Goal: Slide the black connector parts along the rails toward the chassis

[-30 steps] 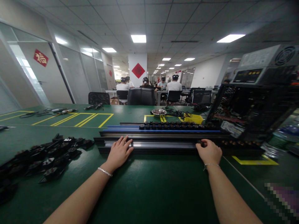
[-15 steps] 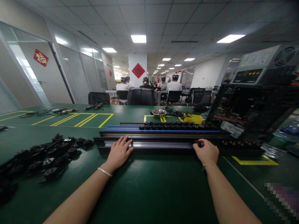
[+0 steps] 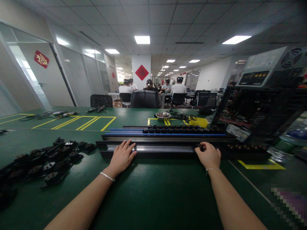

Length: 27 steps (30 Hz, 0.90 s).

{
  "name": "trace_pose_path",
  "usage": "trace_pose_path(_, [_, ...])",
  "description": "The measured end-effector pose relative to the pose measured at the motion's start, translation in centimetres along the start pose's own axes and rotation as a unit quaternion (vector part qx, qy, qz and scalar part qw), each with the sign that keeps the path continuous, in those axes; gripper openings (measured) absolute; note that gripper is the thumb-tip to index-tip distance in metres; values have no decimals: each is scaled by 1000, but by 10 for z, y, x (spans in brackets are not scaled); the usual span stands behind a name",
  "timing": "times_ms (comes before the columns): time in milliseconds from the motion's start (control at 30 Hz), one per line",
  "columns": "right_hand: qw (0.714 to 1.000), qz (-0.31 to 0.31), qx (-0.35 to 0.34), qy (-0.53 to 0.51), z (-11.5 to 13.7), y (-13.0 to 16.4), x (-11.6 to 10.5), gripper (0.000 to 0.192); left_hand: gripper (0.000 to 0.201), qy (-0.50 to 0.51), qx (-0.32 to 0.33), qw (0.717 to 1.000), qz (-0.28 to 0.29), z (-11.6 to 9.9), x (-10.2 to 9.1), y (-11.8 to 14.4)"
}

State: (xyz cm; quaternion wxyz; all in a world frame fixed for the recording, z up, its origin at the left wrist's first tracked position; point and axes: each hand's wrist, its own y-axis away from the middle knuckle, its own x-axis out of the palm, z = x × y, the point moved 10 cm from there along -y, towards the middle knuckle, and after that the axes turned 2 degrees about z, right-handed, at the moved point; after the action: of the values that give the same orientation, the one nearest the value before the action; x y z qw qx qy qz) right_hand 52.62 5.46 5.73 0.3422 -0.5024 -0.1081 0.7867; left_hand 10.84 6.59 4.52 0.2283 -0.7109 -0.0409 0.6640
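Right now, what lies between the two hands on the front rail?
In the head view, only a bare shiny stretch of the front rail lies between the left hand and right hand; no parts sit there.

left hand [image 3: 121, 156]: flat, fingers spread | right hand [image 3: 209, 155]: fingers curled

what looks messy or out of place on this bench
Mainly the small black parts at the left: they lie in a loose, jumbled heap on the green table, while those by the right hand sit in neat rows in the long rails. The left hand rests on the near rail.
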Motion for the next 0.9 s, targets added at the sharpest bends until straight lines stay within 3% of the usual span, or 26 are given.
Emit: trace_pose_path(900, [997, -3, -73, -30, 32, 10, 6, 32, 47, -16, 1, 1000, -7, -1, 0, 0])
